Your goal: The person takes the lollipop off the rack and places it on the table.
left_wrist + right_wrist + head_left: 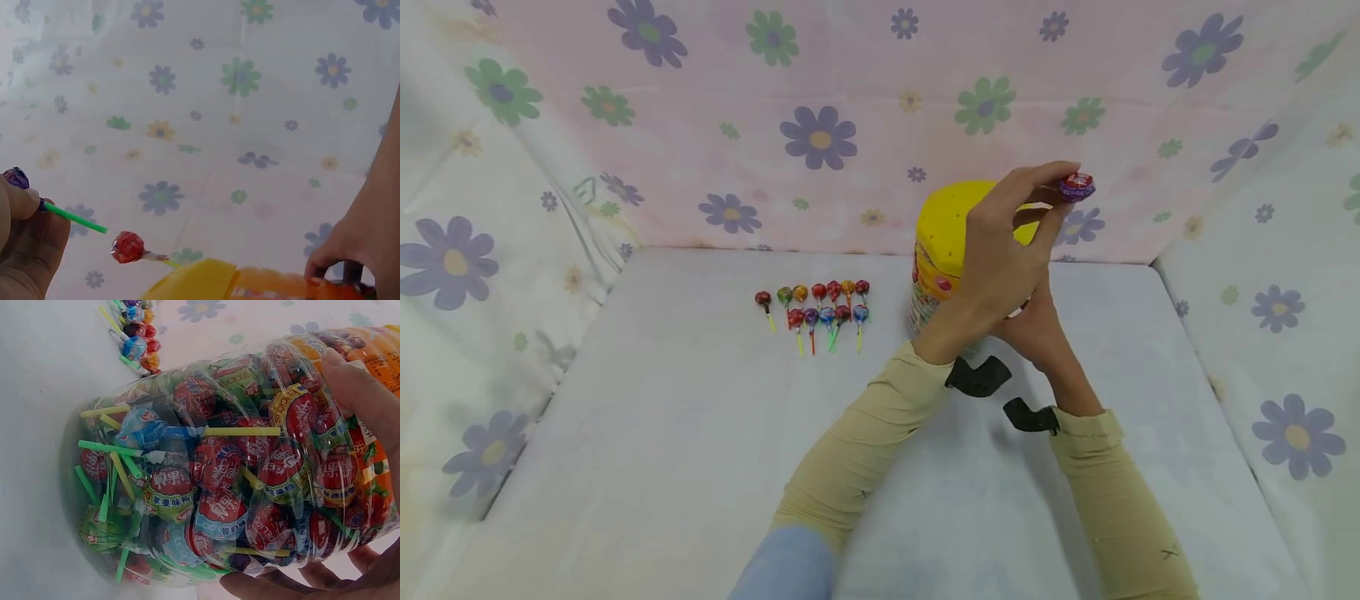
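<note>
My left hand is above the yellow lid of a clear plastic jar packed with wrapped lollipops. Thumb and fingertips pinch a purple-wrapped lollipop, whose green stick points toward a second lollipop. That one, a red lollipop, has its stick meeting the lid in the left wrist view. Lower down, my right hand grips the jar's side. In the right wrist view its thumb presses on the printed label, with the other fingers curled around the opposite side.
Left of the jar, several lollipops lie in two rough rows on the white table, one a little apart. Flower-printed cloth hangs behind the table and along both sides.
</note>
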`<control>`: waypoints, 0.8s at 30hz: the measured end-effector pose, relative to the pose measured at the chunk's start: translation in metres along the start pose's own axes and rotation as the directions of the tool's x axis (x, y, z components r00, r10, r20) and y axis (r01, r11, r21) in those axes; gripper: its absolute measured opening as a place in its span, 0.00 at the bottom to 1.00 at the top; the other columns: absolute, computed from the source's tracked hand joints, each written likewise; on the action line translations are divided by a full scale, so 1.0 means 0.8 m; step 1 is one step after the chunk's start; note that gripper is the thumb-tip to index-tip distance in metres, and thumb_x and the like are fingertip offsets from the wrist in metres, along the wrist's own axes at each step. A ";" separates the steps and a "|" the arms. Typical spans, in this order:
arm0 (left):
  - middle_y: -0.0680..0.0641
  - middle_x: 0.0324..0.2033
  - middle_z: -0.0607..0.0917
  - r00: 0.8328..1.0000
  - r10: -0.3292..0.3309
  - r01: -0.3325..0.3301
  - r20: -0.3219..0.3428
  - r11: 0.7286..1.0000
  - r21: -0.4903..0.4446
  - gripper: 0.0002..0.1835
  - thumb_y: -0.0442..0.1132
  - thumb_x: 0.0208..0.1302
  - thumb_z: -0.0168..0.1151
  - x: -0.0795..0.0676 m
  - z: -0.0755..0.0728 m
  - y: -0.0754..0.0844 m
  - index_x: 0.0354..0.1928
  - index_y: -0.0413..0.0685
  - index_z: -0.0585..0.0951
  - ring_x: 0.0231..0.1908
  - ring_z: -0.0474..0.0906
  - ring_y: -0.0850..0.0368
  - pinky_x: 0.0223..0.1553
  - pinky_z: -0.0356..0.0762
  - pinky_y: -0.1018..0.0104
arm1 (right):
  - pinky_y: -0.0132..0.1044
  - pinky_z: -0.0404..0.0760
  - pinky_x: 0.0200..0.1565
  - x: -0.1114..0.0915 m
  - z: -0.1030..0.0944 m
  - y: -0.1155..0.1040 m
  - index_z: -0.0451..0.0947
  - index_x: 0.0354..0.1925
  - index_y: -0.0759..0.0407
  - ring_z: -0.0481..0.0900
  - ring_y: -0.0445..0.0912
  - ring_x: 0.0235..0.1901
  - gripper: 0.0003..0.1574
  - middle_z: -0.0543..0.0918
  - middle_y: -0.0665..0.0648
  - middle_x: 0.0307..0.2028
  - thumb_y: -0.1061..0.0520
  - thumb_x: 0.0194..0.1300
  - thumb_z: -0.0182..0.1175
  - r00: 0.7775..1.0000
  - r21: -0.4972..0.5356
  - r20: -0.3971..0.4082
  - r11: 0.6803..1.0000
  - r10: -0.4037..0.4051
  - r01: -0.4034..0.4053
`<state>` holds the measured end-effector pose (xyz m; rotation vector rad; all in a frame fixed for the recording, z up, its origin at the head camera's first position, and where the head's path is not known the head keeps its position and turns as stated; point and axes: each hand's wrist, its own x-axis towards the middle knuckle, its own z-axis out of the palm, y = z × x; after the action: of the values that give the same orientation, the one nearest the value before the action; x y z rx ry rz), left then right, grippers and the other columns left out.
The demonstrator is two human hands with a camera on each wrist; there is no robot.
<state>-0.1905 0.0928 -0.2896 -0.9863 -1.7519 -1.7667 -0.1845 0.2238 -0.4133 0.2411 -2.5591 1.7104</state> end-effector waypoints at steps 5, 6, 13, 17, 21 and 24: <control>0.33 0.50 0.82 0.997 0.044 -0.044 -0.064 0.999 0.002 0.16 0.24 0.70 0.59 -0.012 -0.038 0.007 0.58 0.26 0.77 0.50 0.83 0.49 0.55 0.82 0.69 | 0.61 0.69 0.70 -0.002 0.000 -0.002 0.43 0.75 0.53 0.62 0.58 0.70 0.65 0.60 0.62 0.70 0.58 0.55 0.78 0.997 0.029 -0.002 0.996 0.082 -0.082; 0.32 0.49 0.82 0.995 0.060 -0.060 -0.085 0.998 0.008 0.16 0.23 0.70 0.59 -0.015 -0.048 0.005 0.57 0.25 0.77 0.50 0.83 0.46 0.55 0.83 0.67 | 0.61 0.67 0.71 -0.002 0.000 -0.002 0.43 0.75 0.53 0.62 0.58 0.71 0.65 0.59 0.63 0.70 0.58 0.55 0.78 0.996 0.028 -0.001 0.996 0.086 -0.086; 0.29 0.47 0.81 0.957 0.082 -0.064 -0.278 0.995 0.072 0.15 0.20 0.68 0.59 -0.048 -0.124 -0.016 0.55 0.22 0.77 0.48 0.83 0.44 0.53 0.85 0.57 | 0.66 0.66 0.70 -0.003 0.002 -0.001 0.42 0.75 0.53 0.61 0.62 0.71 0.67 0.59 0.65 0.70 0.58 0.54 0.79 0.997 0.022 0.006 0.997 0.078 -0.078; 0.31 0.47 0.83 0.930 -0.011 0.047 -0.367 0.995 0.090 0.16 0.22 0.67 0.61 -0.071 -0.172 -0.035 0.56 0.24 0.79 0.47 0.85 0.56 0.53 0.85 0.61 | 0.66 0.65 0.70 -0.004 0.002 -0.002 0.42 0.76 0.52 0.61 0.62 0.72 0.67 0.58 0.64 0.70 0.58 0.54 0.79 0.997 0.033 0.009 0.997 0.075 -0.075; 0.33 0.46 0.84 0.903 -0.112 0.176 -0.414 0.977 0.119 0.17 0.22 0.66 0.63 -0.100 -0.219 -0.056 0.55 0.24 0.79 0.44 0.85 0.61 0.49 0.85 0.69 | 0.65 0.65 0.70 -0.003 0.003 -0.002 0.42 0.76 0.52 0.60 0.60 0.72 0.67 0.58 0.64 0.71 0.58 0.54 0.79 0.998 0.033 0.012 0.997 0.069 -0.069; 0.31 0.46 0.83 0.886 -0.198 0.278 -0.419 0.950 0.140 0.17 0.21 0.65 0.63 -0.125 -0.251 -0.071 0.55 0.24 0.80 0.42 0.85 0.62 0.45 0.84 0.75 | 0.64 0.65 0.70 -0.003 0.003 -0.003 0.42 0.76 0.52 0.60 0.60 0.72 0.67 0.58 0.63 0.71 0.57 0.55 0.79 0.997 0.025 0.012 0.997 0.070 -0.071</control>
<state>-0.2034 -0.1163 -0.3884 -0.3011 -1.7859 -1.7422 -0.1815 0.2210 -0.4125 0.1640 -2.5852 1.7708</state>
